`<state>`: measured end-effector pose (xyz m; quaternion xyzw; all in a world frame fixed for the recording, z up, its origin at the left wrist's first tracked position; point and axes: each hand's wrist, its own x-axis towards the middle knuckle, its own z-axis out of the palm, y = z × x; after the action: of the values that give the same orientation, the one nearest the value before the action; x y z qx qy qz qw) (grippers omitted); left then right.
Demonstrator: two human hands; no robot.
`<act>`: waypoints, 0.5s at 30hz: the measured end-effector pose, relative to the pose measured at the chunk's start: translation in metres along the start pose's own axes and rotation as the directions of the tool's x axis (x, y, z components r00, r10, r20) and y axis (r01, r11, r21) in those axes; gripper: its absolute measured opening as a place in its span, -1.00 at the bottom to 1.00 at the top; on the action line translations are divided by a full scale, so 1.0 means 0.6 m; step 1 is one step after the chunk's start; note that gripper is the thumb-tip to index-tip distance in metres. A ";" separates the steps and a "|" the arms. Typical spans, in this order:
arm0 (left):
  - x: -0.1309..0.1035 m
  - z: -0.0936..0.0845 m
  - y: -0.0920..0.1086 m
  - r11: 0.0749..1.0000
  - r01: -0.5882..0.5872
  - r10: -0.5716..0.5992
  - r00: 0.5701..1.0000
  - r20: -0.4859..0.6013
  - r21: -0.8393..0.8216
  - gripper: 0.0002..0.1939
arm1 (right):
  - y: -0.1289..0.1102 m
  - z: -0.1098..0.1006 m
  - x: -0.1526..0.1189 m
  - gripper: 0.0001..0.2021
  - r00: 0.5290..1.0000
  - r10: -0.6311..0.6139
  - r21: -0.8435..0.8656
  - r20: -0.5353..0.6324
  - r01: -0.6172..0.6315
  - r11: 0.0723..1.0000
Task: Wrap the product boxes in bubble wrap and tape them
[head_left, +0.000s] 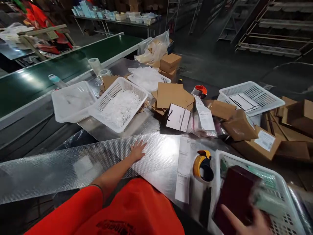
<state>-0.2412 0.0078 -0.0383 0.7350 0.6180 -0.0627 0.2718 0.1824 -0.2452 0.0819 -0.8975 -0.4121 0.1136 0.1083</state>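
Observation:
My left hand [137, 151] lies flat with fingers spread on a long strip of bubble wrap [156, 147], which runs across the metal table and off to the left. At the lower right, my right hand [254, 223] grips a dark maroon box [237, 192], its fingers over the face of the box. The box is tilted above a white plastic basket [281, 178]. A pale green packet [267, 199], smeared by motion, is beside that hand. Between my hands lie a strip of printed labels [183, 169] and a yellow tape dispenser [203, 166].
White baskets [119, 104] with shredded filler stand ahead left, before a green conveyor belt [73, 58]. Flat cardboard [171, 94], a white gift bag [178, 118] and an orange tape dispenser [201, 90] lie ahead. Cardboard boxes [261, 143] crowd the right. Another person [40, 16] is beyond the belt.

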 end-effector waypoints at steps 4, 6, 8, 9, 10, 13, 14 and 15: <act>-0.006 0.002 -0.066 0.991 -0.072 0.053 0.986 -0.157 -0.114 -0.45 | -0.279 0.073 0.005 -0.36 0.951 -0.022 0.095 0.308 -0.007 0.995; -0.010 0.002 -0.095 0.983 -0.117 0.096 0.984 -0.151 -0.138 -0.49 | -0.392 0.114 0.000 -0.45 0.913 -0.075 0.006 0.402 0.079 0.997; -0.011 0.000 -0.110 0.979 -0.145 0.126 0.982 -0.139 -0.141 -0.48 | -0.472 0.156 -0.005 -0.51 0.875 -0.118 -0.058 0.470 0.164 0.985; -0.010 -0.002 -0.113 0.982 -0.147 0.132 0.984 -0.123 -0.121 -0.46 | -0.500 0.177 -0.007 -0.53 0.862 -0.127 -0.082 0.491 0.191 0.978; -0.009 -0.004 -0.113 0.986 -0.143 0.135 0.986 -0.097 -0.089 -0.42 | -0.522 0.197 -0.008 -0.54 0.852 -0.131 -0.103 0.506 0.211 0.972; -0.006 -0.008 -0.109 0.991 -0.128 0.127 0.992 0.022 0.027 -0.31 | -0.561 0.246 -0.007 -0.57 0.851 -0.123 -0.174 0.511 0.243 0.954; -0.005 -0.009 -0.108 0.990 -0.132 0.130 0.990 0.052 0.050 -0.29 | -0.570 0.259 -0.007 -0.57 0.852 -0.124 -0.192 0.509 0.253 0.948; -0.005 -0.009 -0.107 0.988 -0.140 0.136 0.989 0.064 0.058 -0.28 | -0.576 0.270 -0.007 -0.57 0.853 -0.122 -0.208 0.507 0.258 0.944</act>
<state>-0.3036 0.0135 -0.0535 0.7820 0.5550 -0.0850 0.2707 -0.1151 -0.0121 0.0282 -0.8005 -0.5247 0.2677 -0.1107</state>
